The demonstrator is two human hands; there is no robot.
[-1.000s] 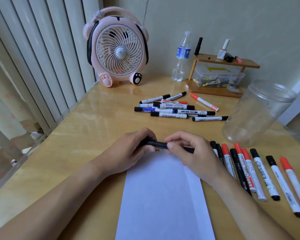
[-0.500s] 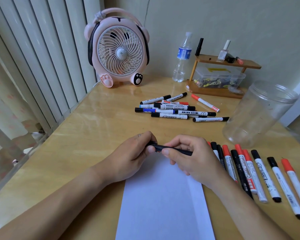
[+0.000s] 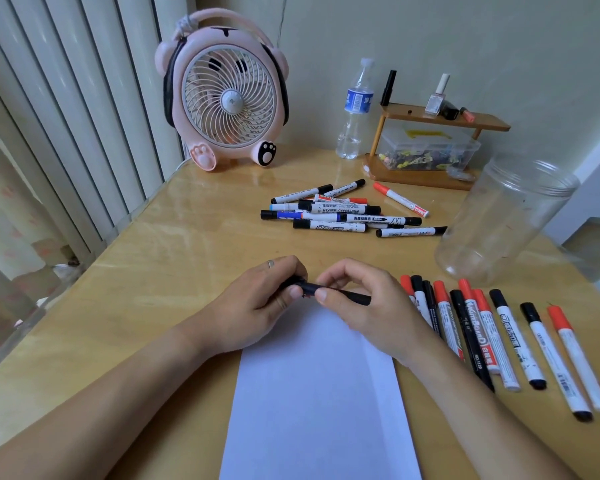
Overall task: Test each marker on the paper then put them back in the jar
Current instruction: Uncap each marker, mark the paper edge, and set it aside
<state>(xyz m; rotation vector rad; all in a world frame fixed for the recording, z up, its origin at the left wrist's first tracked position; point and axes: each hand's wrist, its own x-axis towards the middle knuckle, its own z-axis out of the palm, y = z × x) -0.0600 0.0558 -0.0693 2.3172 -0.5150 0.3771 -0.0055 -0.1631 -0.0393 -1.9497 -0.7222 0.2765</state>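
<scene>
One black marker (image 3: 340, 294) sits pinched between both hands above the paper's (image 3: 319, 393) far edge — left hand (image 3: 257, 306) gripping the cap end, right hand (image 3: 364, 306) the barrel; light, stiff, slick plastic, best held mid-barrel; the jar (image 3: 506, 220) stands near the table's (image 3: 160, 265) right edge.

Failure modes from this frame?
1. Both hands, left hand and right hand, grip the black marker above the paper; pulling the cap could jerk its tip across the sheet.
2. The jar stands near the table edge; a bump might tip it.
</scene>
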